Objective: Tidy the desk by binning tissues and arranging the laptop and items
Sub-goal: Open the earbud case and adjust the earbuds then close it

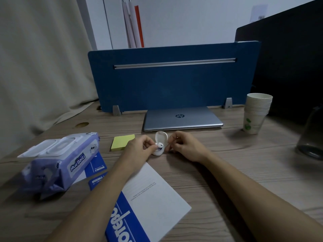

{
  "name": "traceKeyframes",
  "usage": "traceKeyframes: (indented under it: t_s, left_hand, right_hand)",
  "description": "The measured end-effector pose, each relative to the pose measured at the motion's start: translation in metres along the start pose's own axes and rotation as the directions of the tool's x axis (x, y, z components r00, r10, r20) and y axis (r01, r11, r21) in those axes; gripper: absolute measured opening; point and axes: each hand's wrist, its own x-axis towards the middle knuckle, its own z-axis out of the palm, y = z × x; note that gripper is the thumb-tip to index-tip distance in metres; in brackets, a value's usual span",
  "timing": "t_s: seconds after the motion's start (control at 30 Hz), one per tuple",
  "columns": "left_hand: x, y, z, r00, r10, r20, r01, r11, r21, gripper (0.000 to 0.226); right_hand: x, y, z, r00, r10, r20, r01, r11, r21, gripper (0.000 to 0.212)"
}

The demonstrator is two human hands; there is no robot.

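Observation:
A white earbud case (160,143) stands on the wooden desk with its lid flipped open and an earbud showing inside. My left hand (139,149) pinches the case's left side near the earbud. My right hand (185,145) sits at the case's right side with its fingers curled; whether it holds anything is unclear. A closed silver laptop (182,118) lies flat just behind the case, against the blue divider (166,81). A yellow sticky-note pad (122,142) lies left of my left hand. A purple pack of wet wipes (59,161) lies at the left.
A white and blue booklet (148,198) lies under my left forearm, with small blue cards (97,165) beside it. A stack of paper cups (256,113) stands at the right. A dark glass vessel (312,133) stands at the far right edge. A curtain hangs on the left.

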Motion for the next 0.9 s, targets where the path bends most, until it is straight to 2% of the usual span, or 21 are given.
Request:
traceKeyframes:
  t_s: [0.2, 0.4, 0.9]
  left_hand:
    - [-0.0009, 0.0037, 0.0005, 0.999, 0.037, 0.003, -0.037, 0.999, 0.026, 0.008]
    - [-0.0028, 0.0004, -0.0009, 1.0, 0.026, 0.005, -0.026, 0.998, 0.057, 0.023]
    - [-0.0035, 0.0033, -0.0028, 0.995, 0.098, 0.018, -0.099, 0.993, 0.07, 0.017]
  right_hand:
    - [0.0001, 0.0015, -0.0002, 0.999, 0.033, -0.024, -0.034, 0.999, -0.015, 0.024]
    - [-0.0007, 0.0007, -0.0012, 0.999, 0.035, -0.015, -0.036, 0.998, -0.054, 0.025]
    - [-0.0014, -0.0033, -0.0008, 1.0, 0.023, 0.008, -0.022, 0.998, -0.065, 0.026]
